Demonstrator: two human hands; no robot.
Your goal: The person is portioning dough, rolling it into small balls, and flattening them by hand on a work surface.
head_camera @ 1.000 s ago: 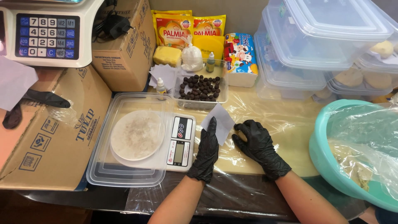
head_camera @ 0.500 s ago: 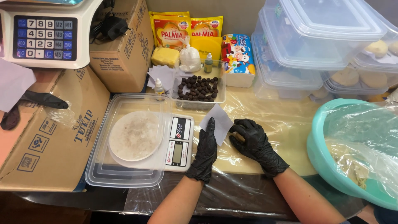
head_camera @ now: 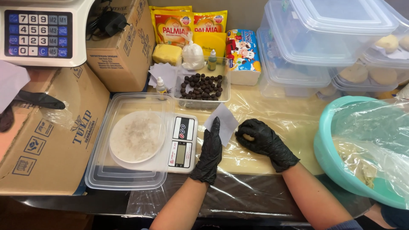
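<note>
Fronting the work area: a plastic-covered table, hemmed on the left by a small digital scale beneath a clear inverted lid, on the right by a teal basin lined with plastic film; open room lies between them and toward the near edge.

Item: dough piece, pale, small, rounded, mostly hidden inside the right hand, which is black-gloved and curled around it, resting on the table.

Item: paper square, white, tilted, flat on the table; the left hand, gloved, fingers straight, lies unclenched on its lower edge.

Behind: tray of dark balls, stacked clear containers, cardboard boxes.
</note>
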